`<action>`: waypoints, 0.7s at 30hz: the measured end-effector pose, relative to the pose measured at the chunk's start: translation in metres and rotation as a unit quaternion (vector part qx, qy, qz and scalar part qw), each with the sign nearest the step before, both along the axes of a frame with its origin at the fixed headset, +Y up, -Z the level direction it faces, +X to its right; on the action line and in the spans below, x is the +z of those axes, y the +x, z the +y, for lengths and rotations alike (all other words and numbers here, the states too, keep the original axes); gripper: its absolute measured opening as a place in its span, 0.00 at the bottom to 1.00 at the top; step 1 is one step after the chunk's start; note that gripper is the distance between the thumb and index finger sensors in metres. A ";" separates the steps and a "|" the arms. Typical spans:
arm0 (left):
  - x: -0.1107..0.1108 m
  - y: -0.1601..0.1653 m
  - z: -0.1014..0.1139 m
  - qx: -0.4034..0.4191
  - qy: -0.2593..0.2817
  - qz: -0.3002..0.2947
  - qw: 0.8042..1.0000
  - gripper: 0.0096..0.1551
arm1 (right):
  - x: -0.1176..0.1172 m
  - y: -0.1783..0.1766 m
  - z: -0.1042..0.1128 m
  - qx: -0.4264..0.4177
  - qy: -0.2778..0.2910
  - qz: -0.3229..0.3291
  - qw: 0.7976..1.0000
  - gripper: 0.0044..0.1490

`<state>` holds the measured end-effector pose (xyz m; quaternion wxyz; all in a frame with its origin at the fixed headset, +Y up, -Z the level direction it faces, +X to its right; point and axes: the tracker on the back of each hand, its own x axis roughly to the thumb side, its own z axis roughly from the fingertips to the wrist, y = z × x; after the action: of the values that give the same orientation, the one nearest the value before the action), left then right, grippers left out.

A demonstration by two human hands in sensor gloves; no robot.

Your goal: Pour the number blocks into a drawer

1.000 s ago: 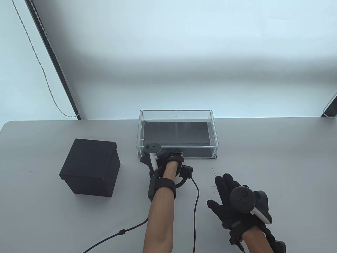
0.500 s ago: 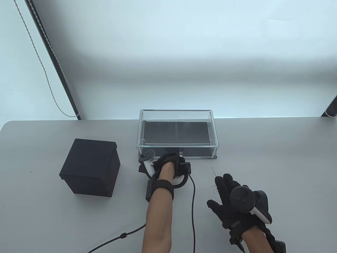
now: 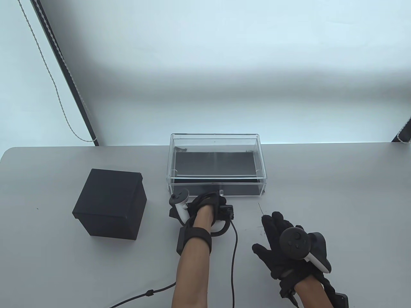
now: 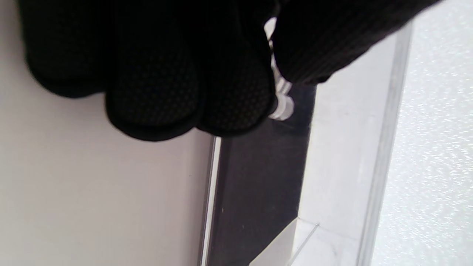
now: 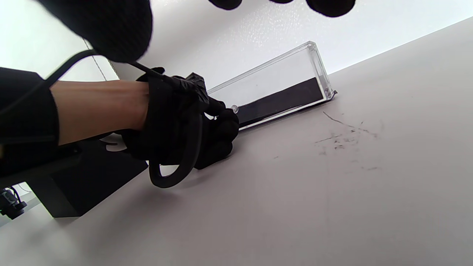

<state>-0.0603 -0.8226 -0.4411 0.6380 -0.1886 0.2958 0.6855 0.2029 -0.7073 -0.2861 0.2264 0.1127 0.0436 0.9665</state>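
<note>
**Drawer starting to slide out**

The left hand (image 3: 205, 205) pinches the small clear knob (image 4: 282, 107) on the front of the drawer (image 3: 215, 189), which sits in a clear case (image 3: 261, 166) at the middle of the table (image 3: 337, 192). Against the pictures from half a second and a second ago, the hand has drawn back toward the person and the drawer's dark front now stands slightly proud of the case, so opening has begun (only just). The right hand (image 3: 282, 243) lies flat and relaxed on the table, holding nothing. No number blocks are visible; they are presumably inside the black box (image 3: 110, 203) at left, untouched. Pouring likely waits until the drawer is well out.
</note>
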 end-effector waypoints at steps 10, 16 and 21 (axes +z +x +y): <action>0.027 -0.001 -0.003 0.012 0.010 -0.010 1.000 0.31 | 0.001 -0.003 -0.001 0.006 0.000 0.006 1.000 0.56; 0.041 -0.001 -0.003 0.017 0.014 -0.016 1.000 0.31 | 0.002 -0.004 -0.001 0.009 0.002 0.007 1.000 0.56; 0.050 -0.001 -0.003 0.019 0.014 -0.019 1.000 0.31 | 0.002 -0.004 -0.001 0.011 0.001 0.005 1.000 0.56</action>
<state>-0.0613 -0.8256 -0.3907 0.6327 -0.1987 0.2705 0.6978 0.1987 -0.7080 -0.2843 0.2159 0.1172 0.0449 0.9683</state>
